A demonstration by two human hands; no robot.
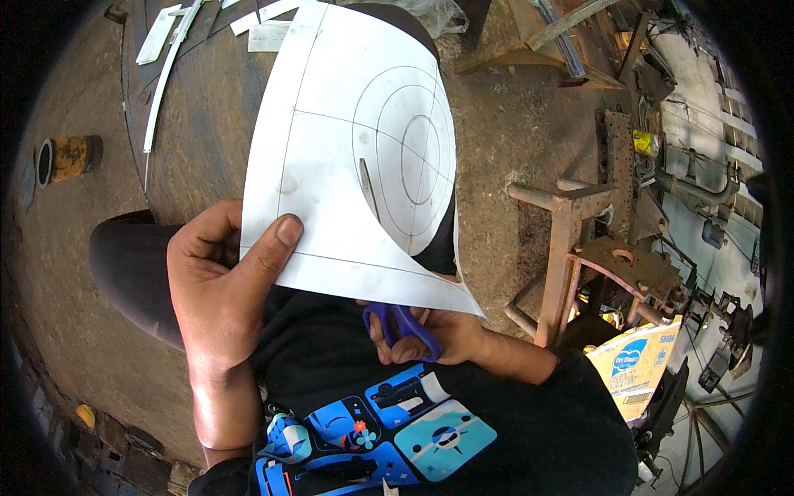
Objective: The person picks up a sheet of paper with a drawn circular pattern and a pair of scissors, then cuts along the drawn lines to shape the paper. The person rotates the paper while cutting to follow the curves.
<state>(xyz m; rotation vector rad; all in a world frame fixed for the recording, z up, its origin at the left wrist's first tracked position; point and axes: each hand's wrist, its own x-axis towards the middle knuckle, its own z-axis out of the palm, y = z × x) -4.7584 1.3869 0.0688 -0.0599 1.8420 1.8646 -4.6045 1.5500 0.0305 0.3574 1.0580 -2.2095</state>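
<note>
A large white sheet of paper (318,169) is held up in front of me, with concentric circles and crossing straight lines drawn on it. My left hand (219,289) pinches its lower left edge, thumb on the front face and fingers behind. Below the sheet, my right hand (455,335) has its fingers in the purple handles of a pair of scissors (420,328). One blade shows in front of the paper, along a curved cut just outside the largest circle. The other blade is hidden behind the sheet. The cut runs towards the lower right corner.
White offcut strips (161,83) lie on a dark plate (194,124) beyond the paper. A short rusty pipe (76,159) rests on the floor at left. Rusty metal frames (558,256) and a yellow carton (641,364) stand at right. Clear plastic (430,15) lies at the top.
</note>
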